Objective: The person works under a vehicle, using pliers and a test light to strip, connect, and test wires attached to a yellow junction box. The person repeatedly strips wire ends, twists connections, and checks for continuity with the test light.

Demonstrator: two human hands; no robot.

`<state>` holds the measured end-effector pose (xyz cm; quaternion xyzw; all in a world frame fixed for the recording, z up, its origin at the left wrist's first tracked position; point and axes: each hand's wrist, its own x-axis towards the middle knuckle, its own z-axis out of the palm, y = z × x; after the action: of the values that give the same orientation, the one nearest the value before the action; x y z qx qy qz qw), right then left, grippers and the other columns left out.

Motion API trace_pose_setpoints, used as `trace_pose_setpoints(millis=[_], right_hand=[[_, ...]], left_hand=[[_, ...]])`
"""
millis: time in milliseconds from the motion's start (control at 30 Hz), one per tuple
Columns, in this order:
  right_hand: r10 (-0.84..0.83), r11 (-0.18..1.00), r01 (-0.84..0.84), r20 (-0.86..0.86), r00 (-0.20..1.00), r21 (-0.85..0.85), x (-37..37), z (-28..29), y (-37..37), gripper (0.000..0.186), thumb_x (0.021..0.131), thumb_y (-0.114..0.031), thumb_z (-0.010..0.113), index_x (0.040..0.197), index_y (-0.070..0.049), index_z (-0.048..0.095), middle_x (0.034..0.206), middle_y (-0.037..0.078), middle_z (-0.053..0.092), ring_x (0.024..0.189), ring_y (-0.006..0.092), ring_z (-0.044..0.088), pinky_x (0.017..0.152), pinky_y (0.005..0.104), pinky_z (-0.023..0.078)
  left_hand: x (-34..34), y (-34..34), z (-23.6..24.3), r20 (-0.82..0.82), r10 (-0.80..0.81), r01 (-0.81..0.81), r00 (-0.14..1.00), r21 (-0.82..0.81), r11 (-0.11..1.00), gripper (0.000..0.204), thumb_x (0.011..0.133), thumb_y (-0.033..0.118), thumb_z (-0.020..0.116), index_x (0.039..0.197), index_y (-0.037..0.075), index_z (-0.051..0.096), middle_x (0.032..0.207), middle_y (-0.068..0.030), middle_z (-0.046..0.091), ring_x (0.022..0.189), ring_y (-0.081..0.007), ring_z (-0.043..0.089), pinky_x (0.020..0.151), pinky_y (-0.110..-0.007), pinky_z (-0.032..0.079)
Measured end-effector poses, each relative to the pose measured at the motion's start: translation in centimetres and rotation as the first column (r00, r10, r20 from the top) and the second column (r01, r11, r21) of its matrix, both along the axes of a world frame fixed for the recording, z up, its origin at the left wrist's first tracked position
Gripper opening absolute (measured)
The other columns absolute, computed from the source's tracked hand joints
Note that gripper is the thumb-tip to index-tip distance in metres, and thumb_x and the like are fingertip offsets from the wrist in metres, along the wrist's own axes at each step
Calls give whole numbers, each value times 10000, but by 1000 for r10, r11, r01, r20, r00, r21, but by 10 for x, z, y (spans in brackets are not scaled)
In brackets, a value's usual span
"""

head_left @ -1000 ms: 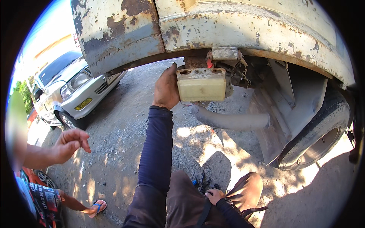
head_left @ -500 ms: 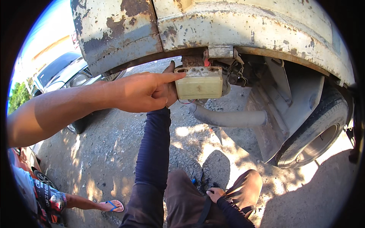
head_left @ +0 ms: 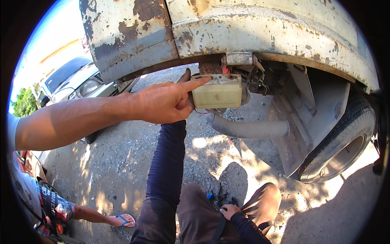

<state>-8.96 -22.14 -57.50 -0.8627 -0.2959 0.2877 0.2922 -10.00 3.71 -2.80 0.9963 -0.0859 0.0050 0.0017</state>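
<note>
My left hand point(head_left: 185, 75), in a dark sleeve, is closed on the pale yellowed rectangular housing point(head_left: 216, 96) hanging under a rusty cream vehicle body point(head_left: 264, 30). A co-worker's hand point(head_left: 166, 103) covers much of it, with index finger extended onto the housing's top bracket point(head_left: 217, 76). Wires point(head_left: 258, 81) and rusty metal sit behind the housing; a grey pipe point(head_left: 248, 129) runs below it. My right hand point(head_left: 229, 211) rests low between my knees, fingers curled on a black strap point(head_left: 219, 225).
A white car point(head_left: 67, 75) is parked at upper left. The co-worker's sandalled foot point(head_left: 122, 220) stands on gravel ground point(head_left: 113, 171) at lower left. A wheel point(head_left: 339, 154) and metal mudguard point(head_left: 308, 114) are at the right. Small blue and black items point(head_left: 210, 196) lie by my knees.
The co-worker's hand has moved right and up from the left side onto the housing's bracket, covering part of my left hand. My hands have stayed about where they were.
</note>
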Motion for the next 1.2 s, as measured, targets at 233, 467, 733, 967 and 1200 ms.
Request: trace_pose_setpoints(millis=[233, 467, 733, 967, 1200], right_hand=[[33, 999, -33, -5, 999, -9, 0, -5, 4, 399, 930, -434, 616, 1144, -118, 733, 1131, 177, 728, 1090, 380, 678, 954, 477, 528], [85, 996, -86, -11, 996, -32, -3, -6, 12, 403, 928, -437, 604, 1144, -119, 726, 1132, 172, 728, 1098, 370, 677, 954, 480, 528], [83, 996, -80, -57, 995, 45, 1, 20, 18, 406, 948, -416, 613, 1196, -109, 708, 1150, 169, 727, 1113, 367, 676, 968, 458, 527], [65, 469, 221, -283, 957, 855, 31, 208, 65, 582, 1020, -182, 630, 1517, 15, 399, 951, 136, 738, 771, 158, 699, 735, 288, 570], [172, 223, 475, -514, 840, 851, 75, 328, 122, 528, 1033, -226, 622, 1473, -3, 434, 853, 128, 692, 638, 178, 678, 531, 297, 543]], left_hand=[[-4, -5, 3, -4, -5, 5, 1000, 24, 1000, 847, 900, 119, 572, 1645, 78, 171, 663, -79, 652, 713, -236, 729, 781, -369, 565], [-18, 4, 10, -65, -112, 98, 992, -186, 978, 608, 925, 80, 563, 1492, -49, 388, 670, -64, 632, 648, -171, 657, 676, -330, 514], [134, 58, -93, 323, 33, 300, 946, -909, 290, 375, 962, 82, 638, 1328, 17, 591, 1087, -122, 715, 985, -195, 684, 865, -359, 563], [154, 71, -122, 281, 132, 282, 951, -959, 9, 350, 1000, 110, 623, 1330, -4, 593, 1213, -132, 698, 1019, -225, 705, 897, -372, 597], [139, 51, -101, 271, 92, 263, 958, -961, 89, 342, 1019, 156, 588, 1325, 3, 601, 1238, -130, 695, 1043, -221, 711, 899, -384, 599]])
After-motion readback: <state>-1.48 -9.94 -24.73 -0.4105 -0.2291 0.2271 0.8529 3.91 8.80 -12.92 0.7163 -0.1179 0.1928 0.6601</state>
